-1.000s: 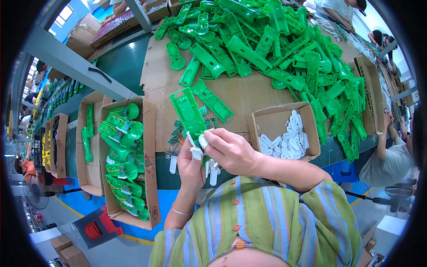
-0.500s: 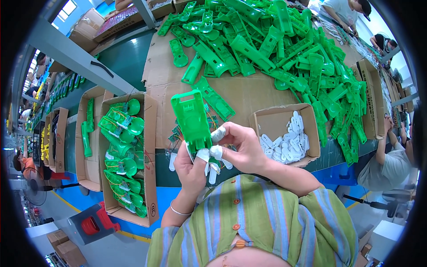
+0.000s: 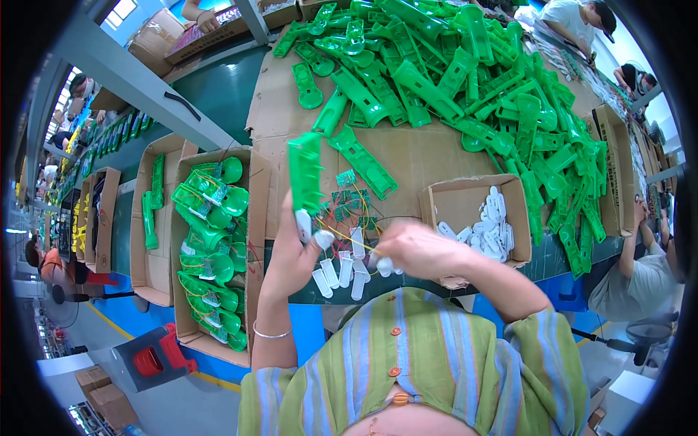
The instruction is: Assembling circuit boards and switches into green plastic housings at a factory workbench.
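My left hand [image 3: 291, 254] is closed on a green plastic shell [image 3: 305, 173], which stands up edgewise with its ribbed inside toward the right. Something white shows between hand and shell; I cannot tell if it is a part or a finger cover. My right hand [image 3: 422, 249], blurred by motion, has its fingers drawn together at the end of a thin yellow wire [image 3: 358, 242]. Small green circuit boards [image 3: 361, 198] with red and yellow wires lie between and beyond my hands. Several white oblong plastic pieces [image 3: 325, 282] lie at the near table edge.
A big pile of green shells [image 3: 465, 80] covers the far cardboard. White pieces fill part of a cardboard box [image 3: 452, 195] at right. A box [image 3: 256, 218] of shells fitted with boards and wires stands at left, beside another box [image 3: 161, 276]. Other people [image 3: 574, 25] work around.
My left hand has turned the shell edgewise and moved left. My right hand has left the shell and moved right, with the yellow wire at its fingertips. Boards and white pieces are uncovered.
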`<state>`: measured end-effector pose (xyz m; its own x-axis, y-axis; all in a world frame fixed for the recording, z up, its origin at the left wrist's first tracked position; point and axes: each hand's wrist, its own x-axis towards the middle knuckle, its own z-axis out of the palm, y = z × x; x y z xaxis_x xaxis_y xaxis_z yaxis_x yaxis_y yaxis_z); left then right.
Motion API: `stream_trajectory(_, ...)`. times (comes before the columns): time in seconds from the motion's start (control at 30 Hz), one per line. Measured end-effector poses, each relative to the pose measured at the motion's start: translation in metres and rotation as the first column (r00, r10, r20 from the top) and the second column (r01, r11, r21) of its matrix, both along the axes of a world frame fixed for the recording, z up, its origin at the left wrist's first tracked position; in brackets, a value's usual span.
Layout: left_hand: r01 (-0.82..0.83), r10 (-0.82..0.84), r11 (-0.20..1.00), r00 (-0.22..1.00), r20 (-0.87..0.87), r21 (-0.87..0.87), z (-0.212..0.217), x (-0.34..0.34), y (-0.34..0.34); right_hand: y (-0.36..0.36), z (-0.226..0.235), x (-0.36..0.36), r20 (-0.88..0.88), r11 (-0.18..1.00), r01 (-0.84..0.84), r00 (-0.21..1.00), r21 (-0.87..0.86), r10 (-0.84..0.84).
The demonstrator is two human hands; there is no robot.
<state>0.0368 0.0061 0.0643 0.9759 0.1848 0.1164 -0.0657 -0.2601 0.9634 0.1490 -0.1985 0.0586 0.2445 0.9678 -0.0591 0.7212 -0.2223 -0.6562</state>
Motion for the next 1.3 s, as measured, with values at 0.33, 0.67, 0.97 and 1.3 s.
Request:
stream_trajectory(0.33,-0.001,0.046,0.829,0.997,0.066,-0.559,-0.001,0.002,-0.045,0.023,0.039,-0.016,-0.323,0.673,0.501,0.865,0.544,-0.384)
stream_trajectory(0.67,-0.061,0.173,0.861,0.969,0.177,-0.505,-0.006,-0.001,-0.062,0.032,0.022,-0.044,-0.207,0.618,0.386,0.916,0.685,-0.343)
stream_trajectory(0.97,-0.114,0.229,0.860,0.957,0.178,-0.497,-0.006,0.002,-0.069,0.032,0.019,-0.048,-0.154,0.643,0.359,0.923,0.677,-0.352)
stream_trajectory(1.3,-0.156,0.183,0.956,0.979,0.093,-0.248,-0.036,-0.009,-0.059,0.026,0.010,-0.040,-0.051,0.792,0.296,0.946,0.535,-0.319)
